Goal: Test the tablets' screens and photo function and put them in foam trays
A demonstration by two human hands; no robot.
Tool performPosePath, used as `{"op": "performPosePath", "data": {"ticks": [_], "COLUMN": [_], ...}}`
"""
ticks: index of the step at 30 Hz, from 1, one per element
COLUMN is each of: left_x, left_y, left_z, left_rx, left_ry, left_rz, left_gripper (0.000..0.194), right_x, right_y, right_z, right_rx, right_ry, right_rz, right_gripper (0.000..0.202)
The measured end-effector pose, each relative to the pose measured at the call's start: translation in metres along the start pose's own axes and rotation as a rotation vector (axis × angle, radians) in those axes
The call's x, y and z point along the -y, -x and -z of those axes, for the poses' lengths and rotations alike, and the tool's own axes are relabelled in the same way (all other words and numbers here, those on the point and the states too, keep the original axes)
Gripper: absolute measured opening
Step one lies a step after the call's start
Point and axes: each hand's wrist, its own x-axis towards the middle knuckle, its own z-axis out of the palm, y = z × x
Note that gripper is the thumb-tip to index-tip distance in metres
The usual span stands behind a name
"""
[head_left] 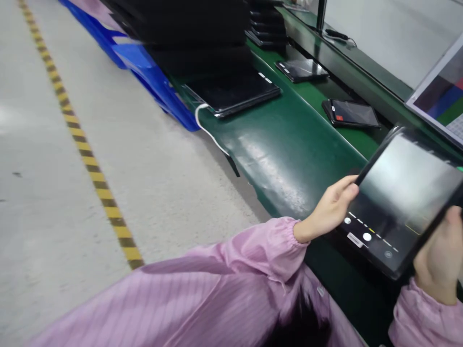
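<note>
A black tablet (pixel 401 197), tilted and raised over the green bench, is held between my two hands. Its lit screen shows a camera app with a blurred grey picture and a white round button near the lower edge. My left hand (pixel 331 207) grips the left edge, with the thumb on the front and the other fingers hidden behind. My right hand (pixel 441 250) is closed round the right edge, partly cut off by the frame and slightly blurred. Pink cuffed sleeves cover both arms.
A flat stack of dark tablets (pixel 235 94) lies on the green mat (pixel 275 149), beside a white cable (pixel 206 127). Further right rest a tablet (pixel 302 70) and another tablet (pixel 354 113). Blue chairs (pixel 155 86) stand left of the bench. A monitor (pixel 441 91) is at right.
</note>
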Motion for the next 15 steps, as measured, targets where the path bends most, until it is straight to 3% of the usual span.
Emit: {"op": "performPosePath", "data": {"ticks": [2,6,11,15], "left_x": [0.017,0.033,0.038,0.049], "left_y": [0.005,0.013,0.012,0.012], "left_z": [0.007,0.028,0.035,0.028], "left_rx": [-0.089,-0.158,-0.083,-0.165], "left_ry": [-0.011,-0.122,-0.240,-0.171], "left_rz": [0.106,0.200,0.240,0.334], "left_gripper": [0.068,0.072,0.068,0.067], "right_x": [-0.021,-0.059,-0.066,-0.061], "right_y": [0.009,0.038,0.053,0.052], "right_z": [-0.005,0.000,0.003,-0.003], "right_rx": [-0.018,0.146,0.188,0.149], "right_ry": [-0.073,-0.179,-0.262,-0.296], "right_rz": [-0.143,-0.406,-0.427,-0.395], "right_gripper": [0.062,0.095,0.116,0.113]}}
